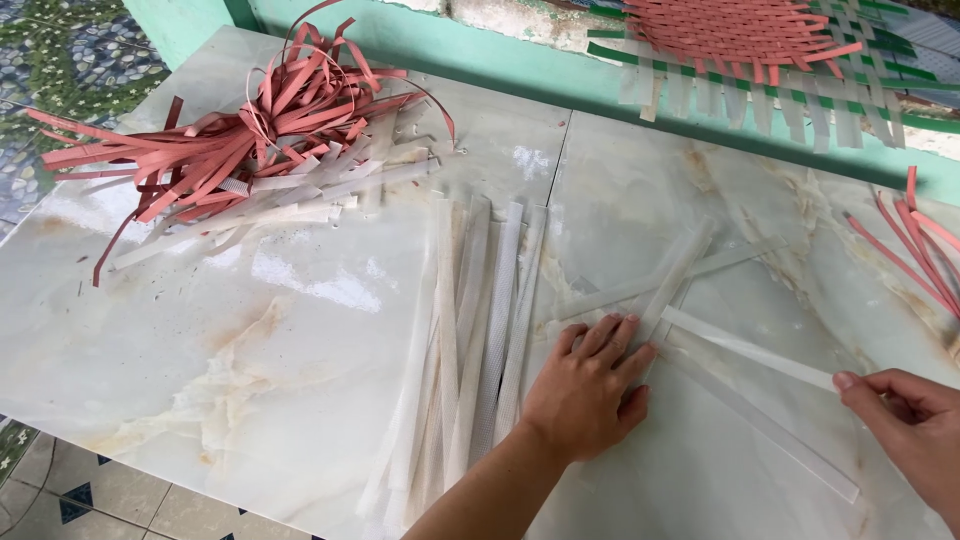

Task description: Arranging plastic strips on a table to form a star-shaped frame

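Lower centre of the frame, my left hand (588, 385) lies flat, palm down, fingers spread a little, pressing on the spot where several thin translucent white plastic strips (690, 262) cross on the pale marble-look tabletop (200, 340). Open hand, nothing gripped, just holding them down. Forearm comes in from the bottom edge, angled up & right.

Lower right, my right hand (910, 425) reaches in from the edge, thumb & fingertips pinched on the end of one flat white strip (745, 347); that strip runs up-left to meet the crossing just beside my left fingertips.

Left of my left hand, centre frame: a loose bundle of long white strips (470, 350), roughly parallel, lying top to bottom. Upper left: tangled heap of salmon-pink strips (250, 130) w/ more white ones under it. Top right: part-woven mat of pink, green & white strips (760, 45) on the green ledge (450, 50). Far right edge: a few more loose pink strips (915, 250).

No labels or signs visible.
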